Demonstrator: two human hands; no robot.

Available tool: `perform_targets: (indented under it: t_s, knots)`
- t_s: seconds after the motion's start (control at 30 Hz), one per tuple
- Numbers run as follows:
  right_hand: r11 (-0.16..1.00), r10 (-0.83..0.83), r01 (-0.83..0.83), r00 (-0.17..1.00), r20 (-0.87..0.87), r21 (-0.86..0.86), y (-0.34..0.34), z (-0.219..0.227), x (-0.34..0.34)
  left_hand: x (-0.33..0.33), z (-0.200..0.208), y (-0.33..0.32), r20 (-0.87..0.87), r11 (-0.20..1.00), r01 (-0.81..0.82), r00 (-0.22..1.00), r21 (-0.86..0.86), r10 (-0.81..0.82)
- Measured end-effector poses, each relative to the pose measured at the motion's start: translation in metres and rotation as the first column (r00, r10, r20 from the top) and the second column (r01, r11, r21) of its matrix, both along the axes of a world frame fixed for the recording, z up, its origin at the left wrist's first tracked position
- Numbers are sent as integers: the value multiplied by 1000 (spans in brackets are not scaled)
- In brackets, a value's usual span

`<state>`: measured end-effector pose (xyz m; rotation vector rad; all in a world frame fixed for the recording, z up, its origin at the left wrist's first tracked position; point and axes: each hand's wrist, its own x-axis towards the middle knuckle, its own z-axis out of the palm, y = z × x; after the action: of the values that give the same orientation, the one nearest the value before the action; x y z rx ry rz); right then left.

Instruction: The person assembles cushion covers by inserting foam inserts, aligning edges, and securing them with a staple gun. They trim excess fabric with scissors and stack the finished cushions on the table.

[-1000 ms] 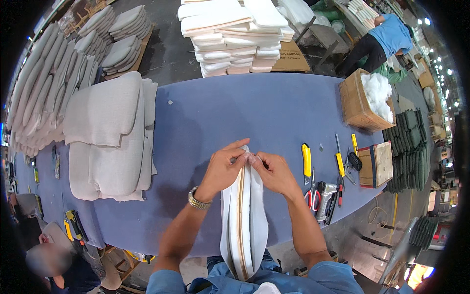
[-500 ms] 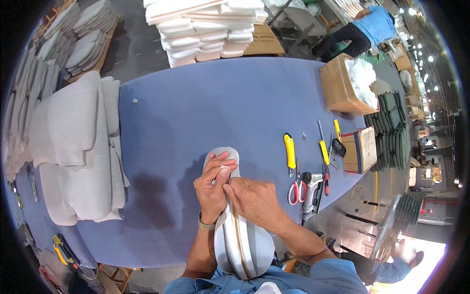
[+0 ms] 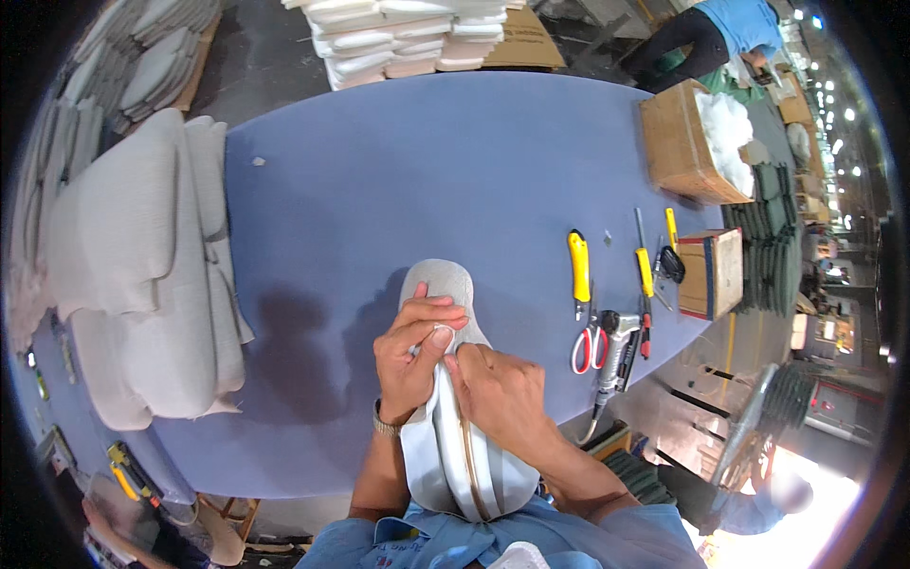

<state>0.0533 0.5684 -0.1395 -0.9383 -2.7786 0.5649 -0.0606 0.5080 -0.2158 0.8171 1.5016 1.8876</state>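
A long padded piece (image 3: 442,281) stands on its narrow side in front of me, its near end against my shirt. It has a light grey fabric cover over a white inside, and a brown strip runs lengthwise along its top. My left hand (image 3: 412,351) is closed on the fabric at its upper part, thumb and fingers pinching the edge. Beside it, my right hand (image 3: 502,384) has curled fingers gripping the cover's edge near the left thumb. The grey flaps hang open on both sides at the near end. What lies between the fingertips is hidden.
Folded grey covers (image 3: 142,266) are piled on the blue table (image 3: 379,161) at left. At right lie a yellow utility knife (image 3: 579,270), red-handled scissors (image 3: 590,349), screwdrivers, a staple gun (image 3: 616,346) and a carton of white stuffing (image 3: 687,142). A person in blue (image 3: 739,24) bends beyond.
The view has shifted slightly, so the table's things sit elsewhere in the picture. More of the padded piece's far end shows beyond my hands. Both hands keep their hold.
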Motion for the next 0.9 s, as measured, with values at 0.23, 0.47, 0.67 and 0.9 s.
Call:
perform_targets:
  t_s: [0.23, 0.47, 0.67, 0.9]
  knots:
    - [998, -5, 2, 999, -33, -66, -3, 3, 2, -49, 31, 33, 49, 993, 118, 992, -11, -118]
    - [992, 95, -102, 992, -80, -77, 10, -1, -1, -35, 7, 36, -205, 948, 269, 931, -169, -301]
    - [906, -28, -99, 957, -290, -412, 24, -2, 9, -38, 2, 31, -163, 951, 243, 947, -193, -275]
    - [749, -653, 660, 750, -100, 63, 92, -98, 208, -24, -2, 15, -71, 970, 82, 992, -230, -101]
